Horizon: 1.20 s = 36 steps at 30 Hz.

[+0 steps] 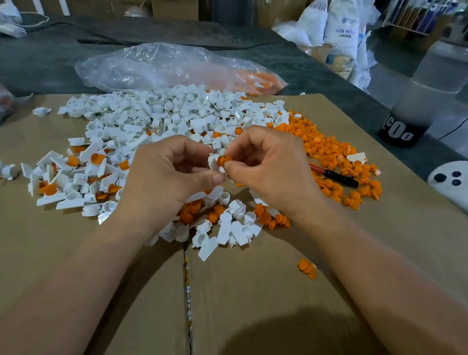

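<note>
My left hand point(167, 177) pinches a small white plastic part point(213, 162) between thumb and fingers, above the cardboard sheet point(65, 263). My right hand point(269, 168) pinches a small orange cap point(221, 160) that touches the white part's open end. Both hands meet over the middle of the sheet. Behind them lies a wide heap of white parts point(165, 112). To the right spreads a heap of orange caps point(332, 151). On the left sits a pile of white parts with orange caps fitted point(80, 176). Loose white and orange pieces point(231, 223) lie under my wrists.
A red and black pen point(337, 175) lies among the orange caps. A clear plastic bag point(166, 67) with some orange caps lies behind the heaps. A white object with dark spots point(459, 183) sits at the right edge. Sacks and cartons stand farther back.
</note>
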{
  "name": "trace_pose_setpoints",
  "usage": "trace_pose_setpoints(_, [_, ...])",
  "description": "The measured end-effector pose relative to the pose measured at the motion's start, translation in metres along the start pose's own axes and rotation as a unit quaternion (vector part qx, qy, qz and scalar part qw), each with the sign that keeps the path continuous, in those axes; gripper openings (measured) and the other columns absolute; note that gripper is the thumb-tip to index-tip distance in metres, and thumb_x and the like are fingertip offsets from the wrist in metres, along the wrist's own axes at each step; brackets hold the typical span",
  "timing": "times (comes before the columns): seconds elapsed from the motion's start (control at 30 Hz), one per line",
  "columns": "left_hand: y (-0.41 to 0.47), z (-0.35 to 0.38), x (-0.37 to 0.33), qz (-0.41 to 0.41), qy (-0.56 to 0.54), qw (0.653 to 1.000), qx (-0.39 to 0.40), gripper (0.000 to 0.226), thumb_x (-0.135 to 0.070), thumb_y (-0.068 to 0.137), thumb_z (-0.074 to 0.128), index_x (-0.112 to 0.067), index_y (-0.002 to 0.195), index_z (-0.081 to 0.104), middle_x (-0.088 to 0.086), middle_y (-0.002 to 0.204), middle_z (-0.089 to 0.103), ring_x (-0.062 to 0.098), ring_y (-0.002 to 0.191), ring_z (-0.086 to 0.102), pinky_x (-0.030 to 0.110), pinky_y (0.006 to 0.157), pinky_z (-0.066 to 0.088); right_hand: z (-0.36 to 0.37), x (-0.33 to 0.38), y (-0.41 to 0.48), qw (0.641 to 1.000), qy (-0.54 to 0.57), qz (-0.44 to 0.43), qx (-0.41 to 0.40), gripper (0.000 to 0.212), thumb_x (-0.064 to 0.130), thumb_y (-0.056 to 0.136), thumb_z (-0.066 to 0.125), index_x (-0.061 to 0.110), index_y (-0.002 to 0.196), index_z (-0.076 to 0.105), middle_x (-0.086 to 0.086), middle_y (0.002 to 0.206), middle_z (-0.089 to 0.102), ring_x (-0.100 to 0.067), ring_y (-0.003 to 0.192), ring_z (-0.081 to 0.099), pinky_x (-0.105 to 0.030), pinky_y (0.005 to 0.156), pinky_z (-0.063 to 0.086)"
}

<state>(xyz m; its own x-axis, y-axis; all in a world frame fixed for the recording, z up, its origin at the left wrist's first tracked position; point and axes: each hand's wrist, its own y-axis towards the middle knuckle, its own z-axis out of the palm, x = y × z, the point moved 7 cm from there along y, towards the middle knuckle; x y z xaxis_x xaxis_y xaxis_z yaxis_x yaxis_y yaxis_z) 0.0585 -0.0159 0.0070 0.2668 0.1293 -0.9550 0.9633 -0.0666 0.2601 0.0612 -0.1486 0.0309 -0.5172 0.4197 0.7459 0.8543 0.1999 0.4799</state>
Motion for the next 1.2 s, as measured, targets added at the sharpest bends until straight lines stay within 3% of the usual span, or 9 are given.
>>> trace_pose_setpoints(0.27, [0.0,-0.001,0.002,-0.003,0.033,0.999,0.003,0.031,-0.021,0.046,0.076,-0.019,0.076,0.066,-0.009,0.064,0.07,0.001,0.056,0.064,0.01,0.054,0.05,0.003,-0.001,-0.002,1.0,-0.026,0.009,0.012,0.027,0.0,0.071,0.07,0.024,0.065,0.059,0.011,0.064,0.061,-0.008,0.06,0.061,-0.017,0.055,0.051])
trace_pose_setpoints(0.4, [-0.001,0.0,0.004,-0.004,0.071,0.997,0.006,0.028,-0.018,0.051,0.079,-0.02,0.076,0.067,-0.005,0.064,0.07,0.001,0.057,0.065,0.009,0.056,0.049,0.006,0.0,-0.002,0.998,-0.047,0.009,0.037,0.023,0.001,0.071,0.071,0.021,0.064,0.061,0.015,0.062,0.059,-0.004,0.06,0.06,-0.013,0.053,0.049])
trace_pose_setpoints(0.57, [-0.001,-0.001,0.003,-0.014,0.017,1.0,0.01,0.031,-0.018,0.05,0.076,-0.017,0.08,0.068,-0.007,0.071,0.072,0.005,0.06,0.068,0.011,0.055,0.05,0.003,-0.011,-0.001,0.995,0.059,0.066,0.036,0.028,-0.003,0.072,0.07,0.023,0.064,0.063,-0.006,0.064,0.067,-0.024,0.059,0.067,-0.04,0.059,0.058])
trace_pose_setpoints(0.73, [0.001,-0.001,0.006,-0.043,-0.043,0.998,0.022,0.029,-0.013,0.055,0.071,-0.015,0.083,0.067,-0.002,0.071,0.073,0.012,0.062,0.07,0.013,0.055,0.051,0.007,-0.013,0.0,0.986,0.132,0.077,0.059,0.021,-0.002,0.075,0.07,0.019,0.075,0.065,-0.004,0.071,0.067,-0.013,0.062,0.065,-0.024,0.06,0.055])
trace_pose_setpoints(0.83, [0.001,-0.001,0.006,-0.049,-0.079,0.995,0.034,0.021,-0.014,0.058,0.068,-0.018,0.079,0.069,0.002,0.071,0.073,0.015,0.065,0.071,0.015,0.057,0.053,0.004,-0.01,0.001,0.994,0.089,0.05,0.043,0.022,0.005,0.075,0.073,0.025,0.078,0.065,0.004,0.076,0.066,-0.006,0.069,0.063,-0.017,0.065,0.052])
trace_pose_setpoints(0.97, [0.001,0.002,0.01,-0.06,-0.112,0.99,0.055,0.015,-0.013,0.063,0.064,-0.02,0.071,0.075,0.006,0.071,0.073,0.016,0.063,0.07,0.017,0.058,0.054,0.008,-0.013,0.0,0.99,0.108,0.067,0.064,0.022,0.01,0.074,0.073,0.026,0.085,0.064,0.003,0.087,0.068,-0.009,0.082,0.066,-0.027,0.077,0.055])
trace_pose_setpoints(1.1, [0.001,0.003,0.012,-0.059,-0.109,0.991,0.052,0.024,-0.011,0.064,0.063,-0.012,0.088,0.066,0.002,0.061,0.068,0.014,0.057,0.068,0.017,0.056,0.054,0.014,-0.013,0.0,0.985,0.129,0.07,0.095,0.024,0.008,0.074,0.072,0.025,0.09,0.064,-0.003,0.09,0.069,-0.015,0.084,0.068,-0.034,0.081,0.055])
trace_pose_setpoints(1.2, [0.002,0.003,0.014,-0.065,-0.108,0.991,0.047,0.024,-0.011,0.063,0.063,-0.008,0.087,0.062,0.004,0.061,0.067,0.015,0.057,0.067,0.019,0.056,0.054,0.015,-0.012,-0.001,0.986,0.127,0.056,0.095,0.023,0.007,0.074,0.071,0.018,0.094,0.066,-0.007,0.089,0.07,-0.017,0.082,0.069,-0.034,0.08,0.055])
